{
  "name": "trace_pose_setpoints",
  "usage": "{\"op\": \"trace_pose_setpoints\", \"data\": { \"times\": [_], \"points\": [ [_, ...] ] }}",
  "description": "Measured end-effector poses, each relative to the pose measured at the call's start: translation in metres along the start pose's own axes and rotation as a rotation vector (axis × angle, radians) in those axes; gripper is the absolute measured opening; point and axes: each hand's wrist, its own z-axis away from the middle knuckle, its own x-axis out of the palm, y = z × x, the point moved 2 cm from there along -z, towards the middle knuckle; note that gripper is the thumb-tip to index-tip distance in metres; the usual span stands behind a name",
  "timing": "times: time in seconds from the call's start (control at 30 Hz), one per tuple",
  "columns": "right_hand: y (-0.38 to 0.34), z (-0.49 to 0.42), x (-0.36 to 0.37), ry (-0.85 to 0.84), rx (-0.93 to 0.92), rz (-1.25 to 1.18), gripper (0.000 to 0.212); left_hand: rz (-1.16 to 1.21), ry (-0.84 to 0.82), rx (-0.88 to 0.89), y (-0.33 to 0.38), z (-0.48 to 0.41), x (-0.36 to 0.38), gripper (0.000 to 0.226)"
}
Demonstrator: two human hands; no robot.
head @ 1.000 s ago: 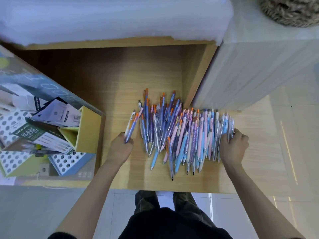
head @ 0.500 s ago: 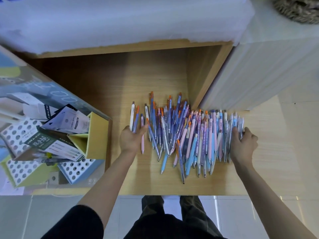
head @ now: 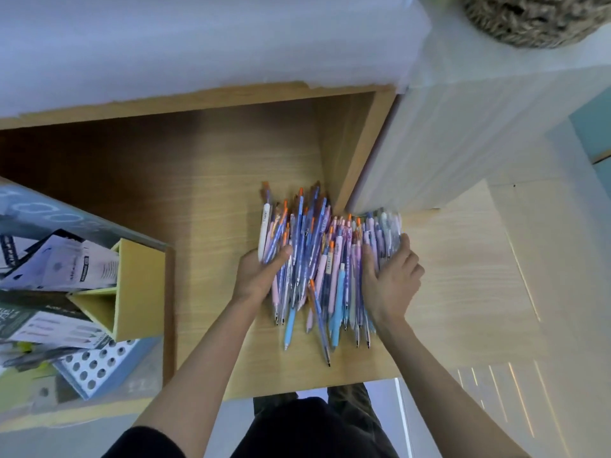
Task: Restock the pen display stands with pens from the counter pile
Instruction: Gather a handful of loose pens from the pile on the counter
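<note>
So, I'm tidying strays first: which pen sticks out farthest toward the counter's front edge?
The slanted blue pen with an orange end, mid-pile. Its tip lies closer to the front of the counter than any other pen's.

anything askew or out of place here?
Yes. The pen pile is a crossed jumble, not aligned, though the left hand and right hand grip its sides. One orange-capped pen juts diagonally toward the near edge of the counter. At left, leaflets lie askew in the yellow stand.
</note>
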Motion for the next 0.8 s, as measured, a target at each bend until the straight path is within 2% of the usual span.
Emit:
{"op": "trace_pose_setpoints", "data": {
  "times": [0.07, 0.17, 0.43, 0.53, 0.63, 0.8],
  "points": [
    [-0.008, 0.005, 0.004, -0.003, 0.000, -0.012, 0.074, 0.023, 0.015, 0.013, 0.003, 0.006, 0.006, 0.017],
    [-0.011, 0.008, 0.005, -0.015, -0.004, -0.027, 0.070, 0.021, 0.024, -0.008, 0.005, 0.013, 0.011, 0.028],
    [0.000, -0.006, -0.004, -0.015, -0.021, -0.183, 0.053, -0.022, -0.080, -0.067, 0.017, 0.027, -0.005, 0.032],
    [0.009, -0.014, -0.006, -0.061, 0.020, -0.228, 0.042, 0.140, -0.147, -0.056, 0.025, 0.038, -0.006, 0.023],
    [0.019, -0.024, -0.010, -0.111, 0.040, -0.215, 0.029, 0.264, -0.226, -0.079, 0.025, 0.047, -0.005, 0.039],
    [0.031, -0.036, -0.022, -0.114, 0.054, -0.188, 0.038, 0.271, -0.252, -0.097, 0.021, 0.053, -0.004, 0.051]
  ]
}}
